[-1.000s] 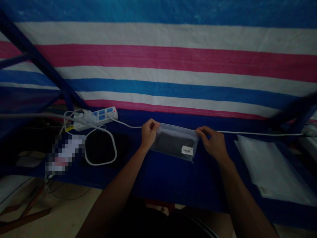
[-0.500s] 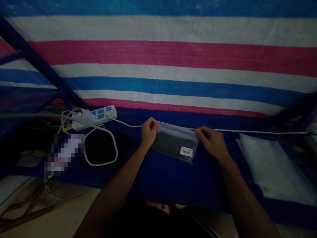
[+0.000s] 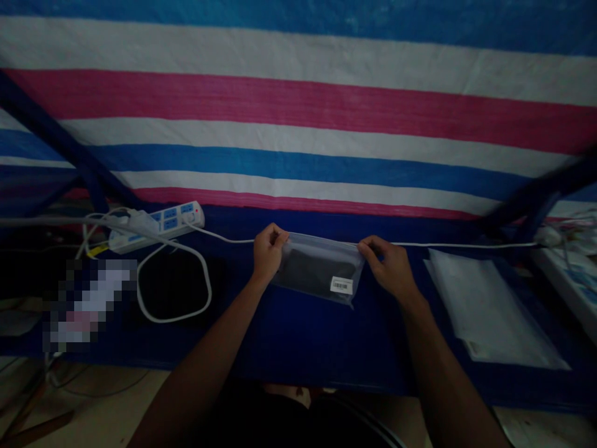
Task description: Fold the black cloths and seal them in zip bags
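My left hand (image 3: 268, 252) pinches the left end of a clear plastic bag (image 3: 342, 258), and my right hand (image 3: 388, 268) grips its right corner. The bag is stretched flat between them, just above the dark blue table surface (image 3: 303, 336). Inside it lies a dark grey flat item (image 3: 310, 272). A white barcode label (image 3: 341, 285) sits at the bag's lower right. A thin white cable (image 3: 459, 245) runs behind the bag, and my hands partly hide the bag's ends.
A white power strip (image 3: 161, 226) with blue sockets lies at the back left, beside a looped white cable (image 3: 175, 313) on a black pad (image 3: 180, 283). A pixelated patch (image 3: 88, 305) hides something at left. White flat packets (image 3: 489, 311) lie at right. A striped tarpaulin (image 3: 298, 106) hangs behind.
The whole scene has shifted slightly left in the view as my head turned. Both hands still hold the bag in the same way.
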Demonstrator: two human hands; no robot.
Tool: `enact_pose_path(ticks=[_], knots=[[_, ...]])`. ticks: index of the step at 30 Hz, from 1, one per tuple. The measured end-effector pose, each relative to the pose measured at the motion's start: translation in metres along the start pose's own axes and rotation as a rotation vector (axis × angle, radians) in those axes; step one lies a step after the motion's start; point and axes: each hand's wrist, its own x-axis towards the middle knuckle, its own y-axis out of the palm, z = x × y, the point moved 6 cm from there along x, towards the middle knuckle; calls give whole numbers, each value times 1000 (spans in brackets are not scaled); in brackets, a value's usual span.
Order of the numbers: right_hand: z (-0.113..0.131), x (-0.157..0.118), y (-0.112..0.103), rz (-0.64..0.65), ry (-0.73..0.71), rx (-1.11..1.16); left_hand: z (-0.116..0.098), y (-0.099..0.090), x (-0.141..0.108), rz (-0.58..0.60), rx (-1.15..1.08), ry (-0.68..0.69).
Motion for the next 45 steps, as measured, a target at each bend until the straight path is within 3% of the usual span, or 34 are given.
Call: enact_pose_path(ticks=[11,19,21,25,27,29,32,36,39,42,45], knots=[[-8,-3,1,-22,67,119,6,6,-4,69,-82,-49],[-10,-2,8,-4,114,221,0,4,-5,2,-72,-41],[-12,-3,13,78,162,318,-2,0,-5,-44,-76,-30],[-5,-13,37,484,212,416,0,-12,-5,-138,-103,-35],[-1,-17,44,575,221,440,3,-15,-4,-155,-133,-53],[-1,-16,45,538,224,483,6,-16,-3,-148,-179,-75],[-8,-9,39,359,213,509,8,-9,-1,-76,-267,-119],[-18,-3,27,110,212,492,11,10,-5,175,-349,-197],[-17,-3,29,62,192,509,14,21,-11,320,-339,-238],[-11,-5,33,67,174,535,14,14,-8,232,-232,-205],[-9,-5,32,33,169,559,6,-9,3,58,-128,-125]])
